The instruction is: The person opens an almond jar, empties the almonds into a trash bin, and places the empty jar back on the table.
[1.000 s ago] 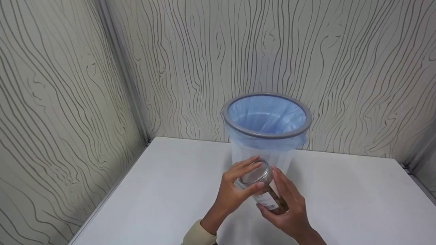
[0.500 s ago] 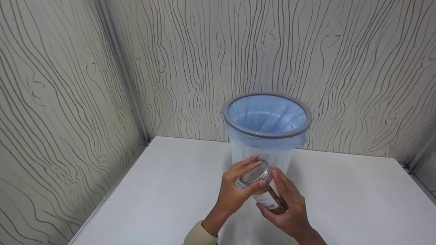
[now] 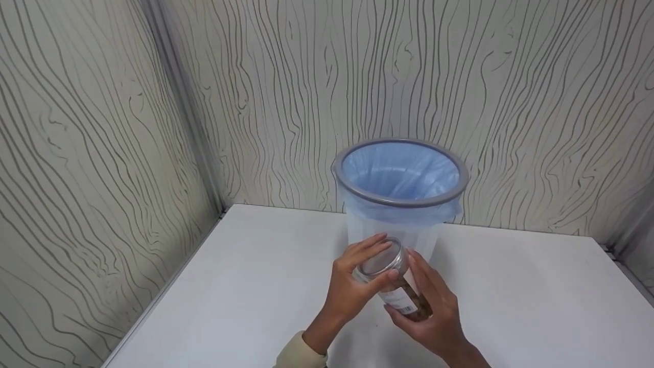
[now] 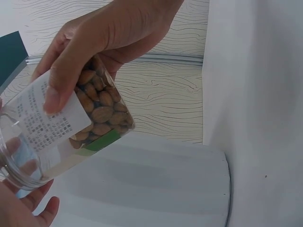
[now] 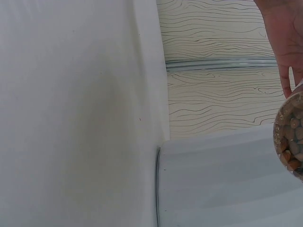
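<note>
A clear jar of almonds with a white printed label is held tilted in both hands, in front of the bin. My left hand grips its clear round top end, thumb on the near side and fingers across the far rim. My right hand grips the jar's body lower down, thumb over the label side. In the left wrist view the almonds lie toward the jar's base. Only part of that base shows in the right wrist view, at the right edge. Whether a clear lid covers the top I cannot tell.
Behind the hands, a whitish bin with a grey rim and blue bag liner stands on a white table. Wood-patterned panels enclose the table at the back and sides.
</note>
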Demonstrator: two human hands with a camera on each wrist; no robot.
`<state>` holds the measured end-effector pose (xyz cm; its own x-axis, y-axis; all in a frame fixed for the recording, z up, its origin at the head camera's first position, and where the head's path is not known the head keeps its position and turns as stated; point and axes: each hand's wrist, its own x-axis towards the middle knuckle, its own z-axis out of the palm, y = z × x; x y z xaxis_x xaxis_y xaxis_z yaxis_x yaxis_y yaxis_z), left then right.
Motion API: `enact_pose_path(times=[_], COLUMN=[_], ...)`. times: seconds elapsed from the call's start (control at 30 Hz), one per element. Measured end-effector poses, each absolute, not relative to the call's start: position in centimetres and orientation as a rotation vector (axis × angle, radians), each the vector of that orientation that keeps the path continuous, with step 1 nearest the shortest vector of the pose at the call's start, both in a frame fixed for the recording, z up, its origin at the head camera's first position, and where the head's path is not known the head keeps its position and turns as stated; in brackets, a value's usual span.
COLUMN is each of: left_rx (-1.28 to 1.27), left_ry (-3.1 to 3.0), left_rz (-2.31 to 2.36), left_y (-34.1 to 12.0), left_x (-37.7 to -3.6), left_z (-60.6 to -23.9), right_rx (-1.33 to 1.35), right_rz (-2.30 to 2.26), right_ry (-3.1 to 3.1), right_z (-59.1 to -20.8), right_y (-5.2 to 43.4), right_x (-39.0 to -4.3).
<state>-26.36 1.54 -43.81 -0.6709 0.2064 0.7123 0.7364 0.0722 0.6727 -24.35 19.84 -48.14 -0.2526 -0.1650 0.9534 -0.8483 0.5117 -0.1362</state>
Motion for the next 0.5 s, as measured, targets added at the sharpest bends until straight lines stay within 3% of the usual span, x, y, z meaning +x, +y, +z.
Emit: enact_pose_path(times=[0.5], left_rx=[-0.963], left_ry=[-1.904], left_rz=[-1.662], left_y=[1.29], left_x=[-26.34], left_z=[-43.79], right_rx=[0.854], right_rz=[0.848], right_ry=[-1.731], right_z=[-48.12], right_y=[19.82], right_x=[-24.22])
